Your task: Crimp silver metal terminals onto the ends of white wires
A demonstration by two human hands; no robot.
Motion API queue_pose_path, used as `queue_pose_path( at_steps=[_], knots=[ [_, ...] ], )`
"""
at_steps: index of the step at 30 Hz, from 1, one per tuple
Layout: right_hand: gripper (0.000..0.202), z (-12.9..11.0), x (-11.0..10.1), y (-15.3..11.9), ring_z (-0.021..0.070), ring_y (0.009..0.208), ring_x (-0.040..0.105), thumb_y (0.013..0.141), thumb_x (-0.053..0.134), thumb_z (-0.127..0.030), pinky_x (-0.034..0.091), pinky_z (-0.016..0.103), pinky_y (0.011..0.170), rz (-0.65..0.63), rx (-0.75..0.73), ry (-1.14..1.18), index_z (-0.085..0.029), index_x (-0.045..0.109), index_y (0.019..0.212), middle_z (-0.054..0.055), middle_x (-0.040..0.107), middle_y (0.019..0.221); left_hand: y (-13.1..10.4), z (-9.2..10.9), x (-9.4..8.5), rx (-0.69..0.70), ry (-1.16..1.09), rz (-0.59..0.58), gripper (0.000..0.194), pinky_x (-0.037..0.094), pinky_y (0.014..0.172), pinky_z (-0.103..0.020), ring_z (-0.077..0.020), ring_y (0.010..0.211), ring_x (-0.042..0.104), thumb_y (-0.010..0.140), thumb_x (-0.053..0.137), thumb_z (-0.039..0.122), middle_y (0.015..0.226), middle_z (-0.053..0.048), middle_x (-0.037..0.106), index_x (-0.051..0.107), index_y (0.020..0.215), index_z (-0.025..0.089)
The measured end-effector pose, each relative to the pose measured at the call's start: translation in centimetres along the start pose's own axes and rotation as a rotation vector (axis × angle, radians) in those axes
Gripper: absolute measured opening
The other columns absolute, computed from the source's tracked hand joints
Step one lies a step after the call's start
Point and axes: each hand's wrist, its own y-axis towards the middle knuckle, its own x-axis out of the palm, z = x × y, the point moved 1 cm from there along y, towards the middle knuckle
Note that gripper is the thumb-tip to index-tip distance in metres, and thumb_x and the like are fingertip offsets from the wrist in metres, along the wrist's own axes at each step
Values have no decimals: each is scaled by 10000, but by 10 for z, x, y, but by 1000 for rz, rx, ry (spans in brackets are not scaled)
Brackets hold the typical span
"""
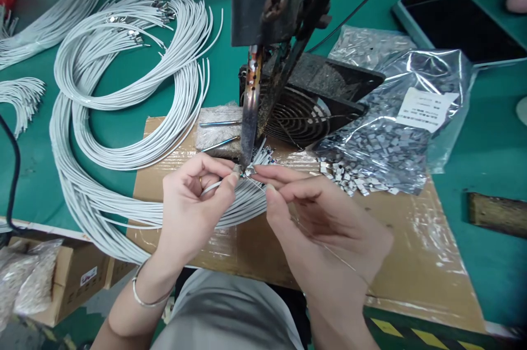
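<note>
My left hand (200,202) pinches a white cable (211,187) close to its end, right under the tip of a clamped soldering iron (249,114). A small metal piece shows at the cable's end, too small to make out fully. From the right, my right hand (317,213) closes thumb and fingers on a thin solder wire (343,261), whose front end reaches the iron tip. The wire's tail runs back across the palm. Beneath both hands lies a bundle of white cables (242,204) on a cardboard sheet (411,246).
Behind the iron stands a black fan (304,114). Small metal parts (349,177) spill from a clear bag (382,136) at right, near a phone (461,23). Coiled white cables (94,92) fill the left side. A block (218,130) carries two thin metal rods.
</note>
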Motion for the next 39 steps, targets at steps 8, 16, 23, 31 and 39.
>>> queue_pose_path(
  at_steps=[8,16,23,31,39],
  knots=[
    [207,0,1,0,152,1019,819,942,747,-75,623,277,953,2,4,-9,-255,696,855,-47,850,1106,1,0,1,-11,-3,-8,129,425,517,-152,-71,616,586,778,848,93,845,-27,814,764,723,174],
    [210,0,1,-1,153,1032,811,937,760,-64,615,284,965,5,5,0,-251,704,859,-41,847,1093,0,-3,-1,14,-21,-31,119,433,532,-161,-90,672,629,839,849,124,868,-32,815,784,759,185],
    [216,-1,2,-1,152,1023,812,937,755,-54,616,280,953,9,-3,2,-249,707,856,-37,848,1087,0,-3,-2,12,-28,-35,116,434,527,-179,-101,665,636,838,855,121,881,-46,815,785,767,179],
    [202,1,1,-1,202,1021,816,940,759,-71,627,349,948,15,-9,-31,-253,715,862,5,849,1086,1,0,0,-3,11,-26,110,408,497,-201,-121,646,635,804,854,136,861,-61,807,772,743,176],
    [190,-1,1,-1,186,992,812,936,778,-78,625,329,937,25,-8,-21,-254,742,877,-3,850,1079,-1,0,0,8,17,-23,113,416,508,-195,-122,685,641,821,852,138,871,-59,800,778,747,181]
  ],
)
